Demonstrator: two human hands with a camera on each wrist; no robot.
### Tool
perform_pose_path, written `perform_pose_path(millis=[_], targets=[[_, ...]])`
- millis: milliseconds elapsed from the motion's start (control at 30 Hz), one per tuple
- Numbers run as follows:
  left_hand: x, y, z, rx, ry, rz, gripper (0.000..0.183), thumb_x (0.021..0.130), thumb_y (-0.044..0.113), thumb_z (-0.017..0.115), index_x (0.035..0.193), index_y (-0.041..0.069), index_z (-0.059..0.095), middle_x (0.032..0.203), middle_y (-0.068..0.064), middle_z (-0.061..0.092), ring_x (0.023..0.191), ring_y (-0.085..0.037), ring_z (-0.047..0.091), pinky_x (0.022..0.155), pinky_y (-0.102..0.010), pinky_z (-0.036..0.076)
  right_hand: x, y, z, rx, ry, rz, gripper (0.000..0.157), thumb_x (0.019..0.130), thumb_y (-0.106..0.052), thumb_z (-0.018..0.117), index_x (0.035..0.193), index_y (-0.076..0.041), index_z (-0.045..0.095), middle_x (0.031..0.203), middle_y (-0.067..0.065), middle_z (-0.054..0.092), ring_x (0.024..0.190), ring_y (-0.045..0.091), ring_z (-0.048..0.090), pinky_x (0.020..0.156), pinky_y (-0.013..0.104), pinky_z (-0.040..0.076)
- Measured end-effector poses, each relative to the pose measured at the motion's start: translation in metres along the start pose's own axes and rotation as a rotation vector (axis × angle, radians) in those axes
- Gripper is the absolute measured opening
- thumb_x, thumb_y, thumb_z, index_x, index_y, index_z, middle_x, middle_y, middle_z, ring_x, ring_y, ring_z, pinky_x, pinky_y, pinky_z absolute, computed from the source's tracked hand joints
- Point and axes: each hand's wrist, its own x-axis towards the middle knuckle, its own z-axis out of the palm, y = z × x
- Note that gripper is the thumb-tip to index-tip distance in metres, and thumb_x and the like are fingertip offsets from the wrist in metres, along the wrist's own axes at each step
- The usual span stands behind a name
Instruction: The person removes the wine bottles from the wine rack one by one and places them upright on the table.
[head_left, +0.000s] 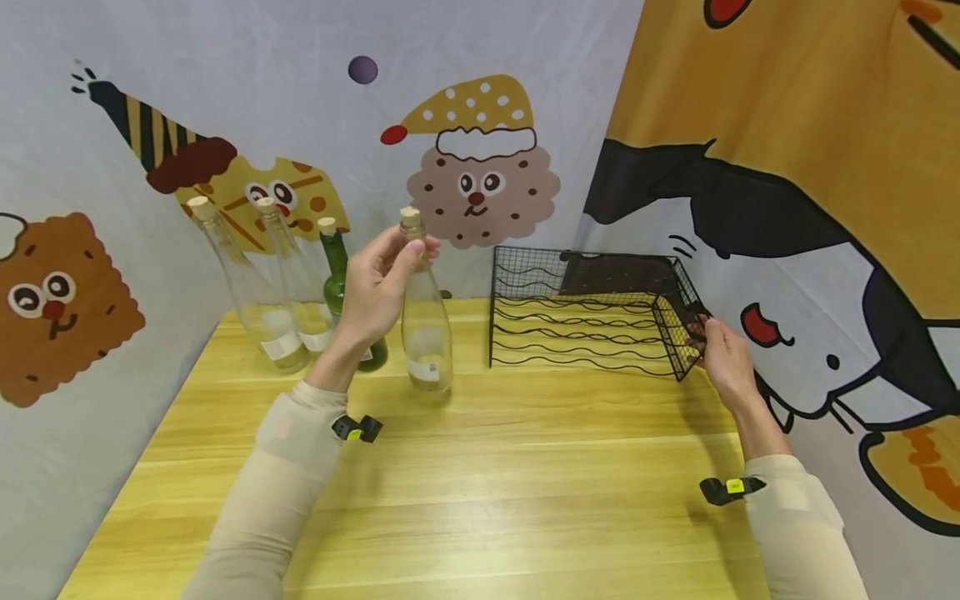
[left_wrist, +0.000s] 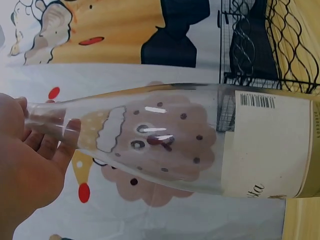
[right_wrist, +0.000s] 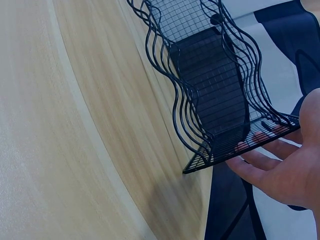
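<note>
My left hand (head_left: 375,287) grips a clear glass bottle (head_left: 426,329) by its neck, thumb in front, just below the cork. The bottle is upright, its base close over the table, and looks empty. A pale label with a barcode shows on it in the left wrist view. At the right, my right hand (head_left: 726,362) holds the mesh side of a black wire wine rack (head_left: 585,325) with wavy bars. In the right wrist view its fingers (right_wrist: 255,170) lie along the outside of that mesh panel, with the thumb near the panel's corner.
Two more corked clear bottles (head_left: 281,321) (head_left: 311,312) and a green bottle (head_left: 335,287) stand at the back left, partly behind the left forearm. The wooden table (head_left: 517,483) meets a cartoon-printed cloth (head_left: 300,83) at the back and right.
</note>
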Motion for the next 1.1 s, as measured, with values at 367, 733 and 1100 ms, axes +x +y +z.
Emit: perform_pose_path(millis=[367, 733, 1100], targets=[[0.011, -0.017, -0.014, 0.062, 0.074, 0.010, 0.029, 0.120, 0.018, 0.057, 0.133, -0.002, 0.074, 0.126, -0.022, 0.080, 0.111, -0.008, 0.077, 0.100, -0.023, 0.065, 0.001, 0.003, -0.004, -0.033, -0.004, 0.031, 0.077, 0.121, -0.052, 0.011, 0.178, -0.003, 0.032, 0.167, 0.040, 0.044, 0.151, 0.057, 0.048, 0.110, 0.071, 0.049], [0.017, -0.032, -0.024, 0.097, 0.126, -0.009, 0.030, 0.120, 0.018, 0.059, 0.135, -0.004, 0.073, 0.130, -0.023, 0.080, 0.112, -0.003, 0.077, 0.102, -0.020, 0.063, 0.002, 0.004, -0.006, -0.013, -0.024, 0.039, 0.080, 0.121, -0.058, 0.013, 0.181, -0.006, 0.022, 0.187, 0.030, 0.016, 0.172, 0.059, 0.016, 0.134, 0.083, 0.022], [0.018, -0.046, -0.031, 0.151, 0.155, -0.053, 0.030, 0.118, 0.020, 0.062, 0.138, 0.000, 0.073, 0.135, -0.018, 0.081, 0.115, -0.004, 0.078, 0.105, -0.020, 0.063, 0.002, 0.005, -0.006, -0.027, -0.018, 0.021, 0.080, 0.121, -0.057, 0.013, 0.180, -0.004, 0.024, 0.185, 0.031, 0.019, 0.171, 0.059, 0.020, 0.133, 0.083, 0.025]])
